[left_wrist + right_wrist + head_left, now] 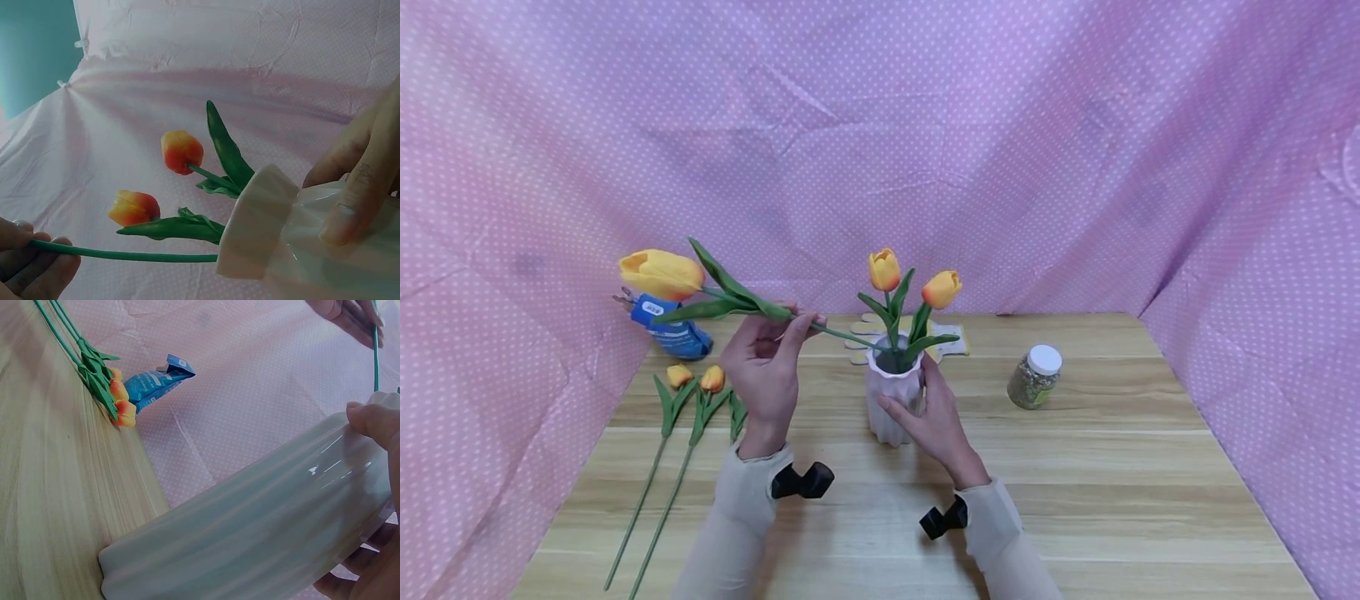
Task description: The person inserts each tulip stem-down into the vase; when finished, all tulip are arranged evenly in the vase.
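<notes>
My left hand (765, 367) pinches the green stem of a yellow-orange artificial tulip (661, 275) between thumb and fingers. The flower points left, and the stem's lower end reaches over the rim into the mouth of a white fluted vase (880, 412). In the left wrist view the stem (137, 255) runs straight to the vase rim (250, 225). My right hand (938, 417) grips the vase from its right side, thumb in front. Two tulips (884, 269) with leaves stand in the vase. The stem ends inside are hidden.
Three more tulips (702, 408) lie on the wooden table (1112, 500) at the left, one partly behind my left arm. A blue bag (681, 337) sits beyond them. White-and-yellow gloves (953, 340) lie behind the vase. A white-lidded jar (1034, 379) stands right.
</notes>
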{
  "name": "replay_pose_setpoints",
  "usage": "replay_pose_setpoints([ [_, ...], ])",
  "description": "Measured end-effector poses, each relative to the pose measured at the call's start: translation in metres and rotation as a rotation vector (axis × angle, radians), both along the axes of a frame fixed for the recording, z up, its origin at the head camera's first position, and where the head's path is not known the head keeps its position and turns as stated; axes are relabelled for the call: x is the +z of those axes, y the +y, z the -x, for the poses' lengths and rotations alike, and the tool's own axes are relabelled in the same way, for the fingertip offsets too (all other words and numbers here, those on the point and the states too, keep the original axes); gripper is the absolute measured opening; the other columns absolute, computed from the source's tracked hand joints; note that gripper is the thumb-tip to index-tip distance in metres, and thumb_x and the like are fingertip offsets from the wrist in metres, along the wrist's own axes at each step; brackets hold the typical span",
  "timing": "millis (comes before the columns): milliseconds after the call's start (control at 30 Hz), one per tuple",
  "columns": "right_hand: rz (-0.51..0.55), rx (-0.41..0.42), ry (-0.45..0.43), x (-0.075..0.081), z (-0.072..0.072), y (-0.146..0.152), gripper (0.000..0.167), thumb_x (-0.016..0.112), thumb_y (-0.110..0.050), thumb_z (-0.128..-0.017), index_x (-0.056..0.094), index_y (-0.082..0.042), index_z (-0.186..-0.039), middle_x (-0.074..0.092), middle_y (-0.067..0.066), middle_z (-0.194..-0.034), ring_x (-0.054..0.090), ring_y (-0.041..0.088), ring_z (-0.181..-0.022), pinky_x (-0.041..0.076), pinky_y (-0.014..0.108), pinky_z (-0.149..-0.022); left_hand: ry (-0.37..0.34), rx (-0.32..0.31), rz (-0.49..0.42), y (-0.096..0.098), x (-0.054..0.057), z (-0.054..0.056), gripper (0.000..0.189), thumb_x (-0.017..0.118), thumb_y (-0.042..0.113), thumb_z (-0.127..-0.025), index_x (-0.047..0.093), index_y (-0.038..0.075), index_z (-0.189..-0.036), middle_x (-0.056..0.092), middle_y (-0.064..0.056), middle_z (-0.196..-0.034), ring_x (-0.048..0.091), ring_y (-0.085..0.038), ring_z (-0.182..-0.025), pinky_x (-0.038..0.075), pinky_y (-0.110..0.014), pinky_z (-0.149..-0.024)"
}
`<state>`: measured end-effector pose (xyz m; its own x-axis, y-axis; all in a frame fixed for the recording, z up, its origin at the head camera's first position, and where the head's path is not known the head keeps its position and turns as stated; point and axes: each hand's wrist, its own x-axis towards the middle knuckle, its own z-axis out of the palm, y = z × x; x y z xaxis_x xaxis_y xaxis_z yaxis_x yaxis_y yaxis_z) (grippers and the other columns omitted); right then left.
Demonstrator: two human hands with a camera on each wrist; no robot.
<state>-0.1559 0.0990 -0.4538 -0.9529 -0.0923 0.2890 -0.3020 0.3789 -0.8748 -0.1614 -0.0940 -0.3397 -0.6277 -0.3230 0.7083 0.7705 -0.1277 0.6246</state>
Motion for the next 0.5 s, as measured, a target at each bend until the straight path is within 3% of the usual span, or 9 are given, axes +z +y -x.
replay_pose_setpoints([
  [200, 0.005, 0.001, -0.014, 0.001, 0.0, 0.0, 0.089, 0.077, -0.032, -0.086, 0.027, -0.01, -0.156, 0.043, 0.014, -0.156, 0.044, 0.035, -0.144, 0.037, 0.064, -0.117, -0.092, -0.049, -0.054, 0.0, -0.006, 0.012, 0.013, 0.068, -0.008, -0.089, 0.069, 0.0, -0.098, 0.077, -0.004, -0.086, 0.077, -0.016, -0.077, 0.065, -0.031, -0.074],
  [500, 0.007, 0.005, -0.023, 0.0, 0.001, 0.0, 0.088, 0.076, -0.032, -0.087, 0.026, -0.011, -0.157, 0.042, 0.013, -0.156, 0.043, 0.035, -0.145, 0.036, 0.064, -0.118, -0.185, -0.144, -0.086, 0.003, -0.006, 0.029, 0.018, 0.065, -0.01, -0.09, 0.07, 0.006, -0.098, 0.077, -0.003, -0.083, 0.076, -0.016, -0.074, 0.065, -0.032, -0.073],
])
